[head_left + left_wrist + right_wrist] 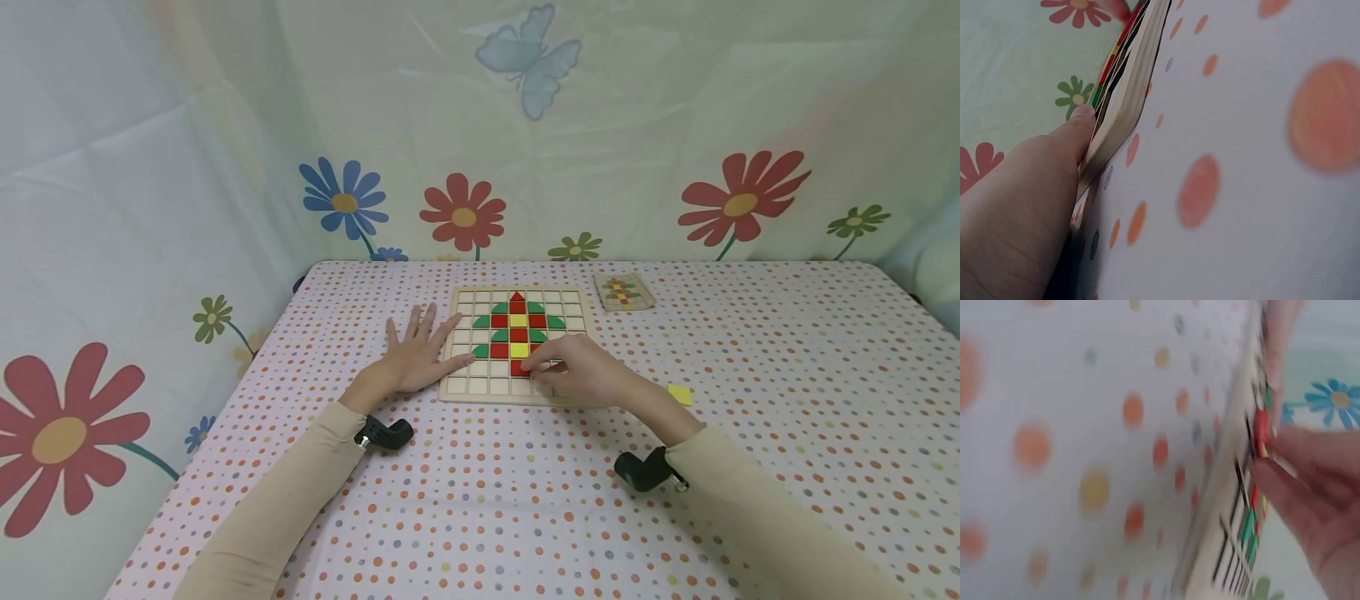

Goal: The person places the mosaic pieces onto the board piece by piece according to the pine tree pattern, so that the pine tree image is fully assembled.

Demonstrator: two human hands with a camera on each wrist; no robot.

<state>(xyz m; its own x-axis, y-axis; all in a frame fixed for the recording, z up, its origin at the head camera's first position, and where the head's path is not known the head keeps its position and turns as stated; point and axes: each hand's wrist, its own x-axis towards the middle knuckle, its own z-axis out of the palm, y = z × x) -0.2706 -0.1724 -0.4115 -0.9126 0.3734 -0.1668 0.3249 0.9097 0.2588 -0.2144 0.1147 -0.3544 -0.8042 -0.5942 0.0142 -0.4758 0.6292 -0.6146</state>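
A wooden grid board (468,388) lies flat, with red, yellow and green tiles set in its cells in a tree shape. My left hand (414,360) is spread at the board's left side, its thumb and index finger reaching over the frame. In the left wrist view the thumb (1082,122) lies along the board's edge (1116,125). Over the lower middle cells, my right hand (583,372) pinches a red square tile (516,367) below the yellow one. The right wrist view has its fingertips at that red tile (1262,426). Part of the board's right side is hidden under this hand.
A small picture card (624,292) with a similar tree design lies beyond the board's upper right corner. To the right of the board is a loose yellow square (679,395). A dotted cloth (480,517) covers the table, and a flowered curtain (630,167) hangs behind it.
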